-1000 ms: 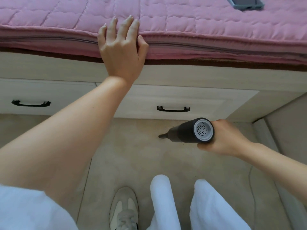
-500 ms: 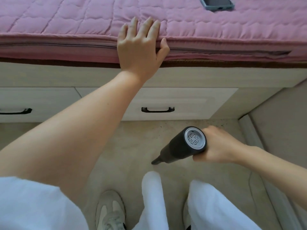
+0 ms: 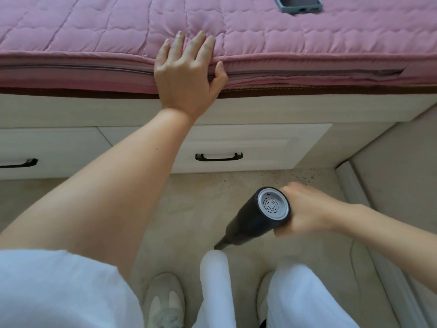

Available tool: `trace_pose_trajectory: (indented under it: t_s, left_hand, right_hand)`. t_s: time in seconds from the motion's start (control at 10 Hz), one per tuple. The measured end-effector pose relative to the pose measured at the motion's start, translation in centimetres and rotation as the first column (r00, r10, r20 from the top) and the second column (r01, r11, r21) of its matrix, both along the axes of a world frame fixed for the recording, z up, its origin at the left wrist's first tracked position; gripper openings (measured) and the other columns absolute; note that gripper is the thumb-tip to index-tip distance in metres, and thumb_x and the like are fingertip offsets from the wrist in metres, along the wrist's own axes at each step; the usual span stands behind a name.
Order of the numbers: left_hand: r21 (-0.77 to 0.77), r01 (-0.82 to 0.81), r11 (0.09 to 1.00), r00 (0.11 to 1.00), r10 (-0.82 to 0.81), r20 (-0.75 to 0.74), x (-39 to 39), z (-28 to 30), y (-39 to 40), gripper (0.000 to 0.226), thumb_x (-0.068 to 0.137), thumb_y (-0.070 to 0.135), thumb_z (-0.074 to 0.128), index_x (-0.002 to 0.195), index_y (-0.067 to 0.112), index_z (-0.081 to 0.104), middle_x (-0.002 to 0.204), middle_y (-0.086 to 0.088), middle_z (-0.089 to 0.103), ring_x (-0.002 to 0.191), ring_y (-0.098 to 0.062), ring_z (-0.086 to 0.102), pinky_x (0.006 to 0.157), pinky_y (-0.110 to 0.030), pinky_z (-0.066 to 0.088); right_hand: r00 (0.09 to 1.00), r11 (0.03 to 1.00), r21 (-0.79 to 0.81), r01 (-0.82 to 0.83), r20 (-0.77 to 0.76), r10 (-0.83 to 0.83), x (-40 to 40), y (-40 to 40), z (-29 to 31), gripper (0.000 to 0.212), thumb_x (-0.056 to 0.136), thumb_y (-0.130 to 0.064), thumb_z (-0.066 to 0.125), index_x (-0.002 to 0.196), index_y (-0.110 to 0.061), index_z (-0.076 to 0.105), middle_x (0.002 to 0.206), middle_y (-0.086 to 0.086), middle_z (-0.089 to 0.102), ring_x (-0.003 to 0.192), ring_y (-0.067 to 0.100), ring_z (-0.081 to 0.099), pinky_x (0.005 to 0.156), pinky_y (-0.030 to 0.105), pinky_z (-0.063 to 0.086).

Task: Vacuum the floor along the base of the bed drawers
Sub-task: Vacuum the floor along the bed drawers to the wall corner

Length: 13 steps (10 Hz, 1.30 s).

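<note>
Head view: right hand [image 3: 305,210] wrapped round black handheld vacuum [image 3: 257,217], nozzle angled down to floor [image 3: 189,209], short of the drawers [image 3: 260,147] base, near white trouser knee [image 3: 214,261]. Left hand [image 3: 186,74] flat, fingers spread, pressing pink mattress [image 3: 307,43] front edge; phone [image 3: 299,4] near the mattress's far edge.

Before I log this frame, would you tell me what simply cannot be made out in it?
- Right hand: its fingers, behind the handheld vacuum in the head view.
- Vacuum nozzle tip: whether it touches the floor cannot be told; the white trouser leg meets it.
- Phone: cut off by the top edge.
- Left drawer handle: cut off by the left edge.
</note>
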<state>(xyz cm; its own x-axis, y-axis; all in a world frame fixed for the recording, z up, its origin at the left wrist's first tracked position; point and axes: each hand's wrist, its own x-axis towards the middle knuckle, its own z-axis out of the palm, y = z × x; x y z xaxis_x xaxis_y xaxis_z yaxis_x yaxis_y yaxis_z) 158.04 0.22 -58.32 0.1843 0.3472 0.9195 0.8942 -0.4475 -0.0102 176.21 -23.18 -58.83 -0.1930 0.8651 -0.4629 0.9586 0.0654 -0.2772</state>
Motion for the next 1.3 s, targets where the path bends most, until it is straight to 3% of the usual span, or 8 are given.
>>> trace_pose_trajectory:
  t_s: [0.2,0.5,0.6,0.7,0.8,0.9,1.1,1.3]
  left_hand:
    - [0.011,0.001,1.0,1.0,-0.001,0.004,0.0,0.0,0.1,0.04,0.088,0.039,0.055,0.117,0.021,0.074,0.12,0.002,0.072,0.111,-0.032,0.068,0.097,-0.044,0.051]
    - [0.025,0.013,1.0,1.0,-0.013,0.015,0.0,-0.2,0.1,0.039,0.089,0.04,0.054,0.117,0.021,0.074,0.12,0.002,0.072,0.112,-0.032,0.068,0.098,-0.043,0.051]
    - [0.028,0.015,1.0,1.0,-0.015,0.018,0.0,-0.3,0.2,0.039,0.089,0.04,0.054,0.117,0.021,0.074,0.12,0.002,0.072,0.112,-0.032,0.068,0.098,-0.043,0.051]
    - [0.033,0.018,0.999,1.0,-0.018,0.02,0.0,-0.4,0.3,0.04,0.088,0.039,0.054,0.117,0.021,0.074,0.119,0.002,0.073,0.112,-0.032,0.068,0.098,-0.044,0.051]
    - [0.038,0.007,0.999,1.0,-0.008,0.018,0.1,-0.4,0.3,0.04,0.088,0.039,0.054,0.117,0.021,0.074,0.119,0.002,0.072,0.112,-0.032,0.068,0.098,-0.044,0.051]
    - [0.044,0.003,0.999,1.0,-0.004,0.017,0.1,-0.4,0.3,0.04,0.087,0.039,0.054,0.116,0.021,0.075,0.119,0.002,0.073,0.112,-0.031,0.068,0.097,-0.043,0.051]
    - [0.043,0.005,0.999,1.0,-0.005,0.018,0.2,-0.3,0.3,0.04,0.087,0.039,0.055,0.116,0.02,0.075,0.118,0.001,0.073,0.111,-0.032,0.068,0.097,-0.044,0.052]
    - [0.042,0.006,0.999,1.0,-0.007,0.021,0.2,-0.4,0.3,0.04,0.087,0.039,0.054,0.116,0.021,0.075,0.118,0.002,0.073,0.111,-0.032,0.068,0.097,-0.043,0.051]
  right_hand:
    - [1.0,1.0,0.011,0.002,0.004,-0.002,0.9,0.0,-0.1,0.029,0.058,-0.029,0.067,0.06,-0.019,0.039,0.053,-0.001,0.044,0.047,0.013,0.037,0.044,0.026,0.026]
    - [0.992,0.982,0.138,0.125,0.003,-0.127,1.7,1.1,-0.7,0.025,0.062,-0.032,0.069,0.069,-0.022,0.047,0.065,-0.003,0.059,0.06,0.018,0.054,0.048,0.029,0.037]
    - [0.99,0.985,0.095,0.14,-0.04,-0.137,2.0,1.2,-0.1,0.024,0.059,-0.029,0.069,0.064,-0.04,0.048,0.059,-0.018,0.055,0.047,0.008,0.042,0.044,0.022,0.031]
    - [0.989,0.99,0.043,0.137,-0.056,-0.134,2.5,1.5,0.4,0.032,0.059,-0.026,0.068,0.066,-0.049,0.046,0.062,-0.03,0.052,0.047,0.007,0.041,0.045,0.021,0.031]
    - [0.988,0.986,0.071,0.153,-0.028,-0.151,2.8,2.0,0.2,0.024,0.059,-0.026,0.069,0.064,-0.036,0.048,0.052,-0.009,0.051,0.047,0.01,0.041,0.046,0.027,0.033]
    - [0.986,0.979,0.122,0.165,0.012,-0.168,2.6,2.6,-0.4,0.025,0.062,-0.03,0.07,0.065,-0.022,0.047,0.061,-0.004,0.057,0.058,0.016,0.053,0.052,0.033,0.044]
    - [0.987,0.973,0.17,0.154,0.024,-0.16,2.8,3.1,-0.8,0.026,0.061,-0.034,0.07,0.069,-0.024,0.048,0.067,-0.003,0.061,0.066,0.022,0.059,0.054,0.032,0.046]
    - [0.986,0.975,0.15,0.162,0.022,-0.167,2.7,2.8,-0.8,0.03,0.063,-0.033,0.071,0.061,-0.026,0.042,0.056,-0.008,0.053,0.054,0.009,0.05,0.052,0.029,0.041]
